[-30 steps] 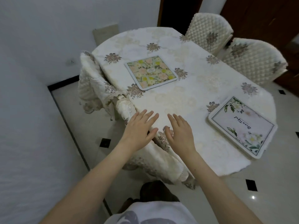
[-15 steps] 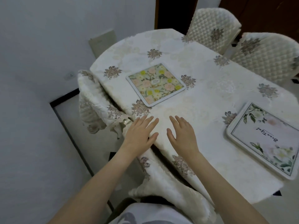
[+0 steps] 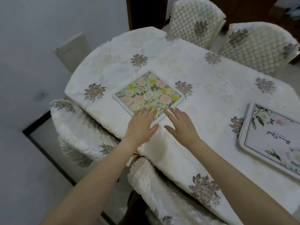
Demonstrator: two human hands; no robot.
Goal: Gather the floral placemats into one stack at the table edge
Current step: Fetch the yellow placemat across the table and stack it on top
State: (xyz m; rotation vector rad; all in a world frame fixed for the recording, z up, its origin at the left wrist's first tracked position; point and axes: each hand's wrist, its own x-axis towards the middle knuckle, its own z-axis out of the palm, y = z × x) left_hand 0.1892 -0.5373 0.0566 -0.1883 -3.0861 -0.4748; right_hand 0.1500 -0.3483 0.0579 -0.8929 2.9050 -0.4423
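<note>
A square placemat with pink and yellow flowers (image 3: 148,93) lies flat near the middle of the table (image 3: 207,101), which has a cream embroidered cloth. My left hand (image 3: 142,122) is open, fingers spread, its fingertips resting on the mat's near corner. My right hand (image 3: 180,122) is open beside it, fingertips at the mat's near right edge; touching or just short, I cannot tell. A second placemat (image 3: 272,137), white with green leaves and script, lies at the right table edge, partly cut off by the frame.
Two quilted cream chairs (image 3: 196,23) (image 3: 259,47) stand at the far side. A cloth-covered chair (image 3: 78,130) sits at the left edge and another chair back (image 3: 162,192) right under my arms. White wall on the left, dark doorway behind.
Both hands have reached forward across the cloth from the near table edge to the flowered placemat's near corner. The view has moved closer to the table.
</note>
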